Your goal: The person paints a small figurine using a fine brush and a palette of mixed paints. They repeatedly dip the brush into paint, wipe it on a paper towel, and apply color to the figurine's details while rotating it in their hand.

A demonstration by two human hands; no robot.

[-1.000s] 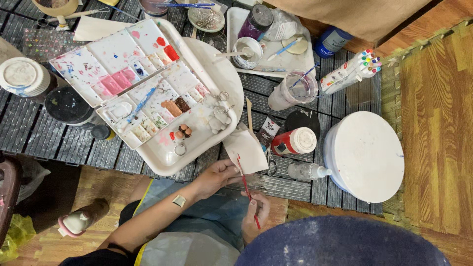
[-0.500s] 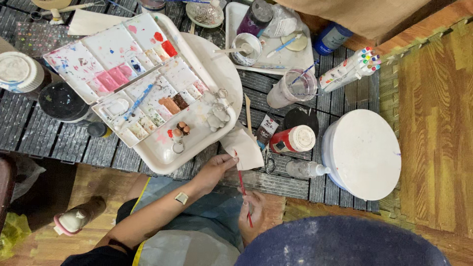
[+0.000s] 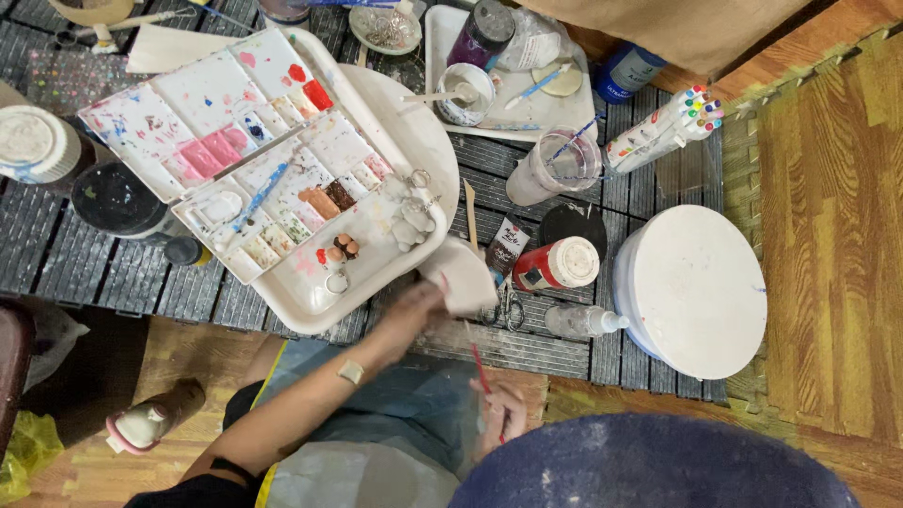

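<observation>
a: what sits at the left of the worktop point(image 3: 85, 273)?

b: a round tub with a white lid point(image 3: 28, 143), then a dark round lid point(image 3: 115, 198) just beside it. down on the wooden floor lies a small bottle with a pink cap point(image 3: 150, 421).

a: and next along?

b: an open paint palette box point(image 3: 235, 155) with stained wells, a blue-handled brush point(image 3: 259, 193) lying across it. it rests on a white tray point(image 3: 395, 122); small white figures point(image 3: 412, 221) stand at the tray's right edge.

a: where are the hands?

b: the left hand point(image 3: 414, 306) is blurred, at the tray's near edge, touching a small white piece point(image 3: 461, 277). whether its fingers clamp that piece, i cannot tell. the right hand point(image 3: 503, 414) is lower, over the lap, closed around a thin red-handled brush point(image 3: 480, 367) that slants up toward the white piece. the 2 hands are apart.

a: further right?

b: small scissors point(image 3: 508, 306), a red paint bottle with a white cap point(image 3: 557, 265) on its side, a clear bottle point(image 3: 583, 322), a cup of water with a brush point(image 3: 555, 167), a pack of markers point(image 3: 663, 127), then a big white round turntable point(image 3: 696, 287).
</observation>
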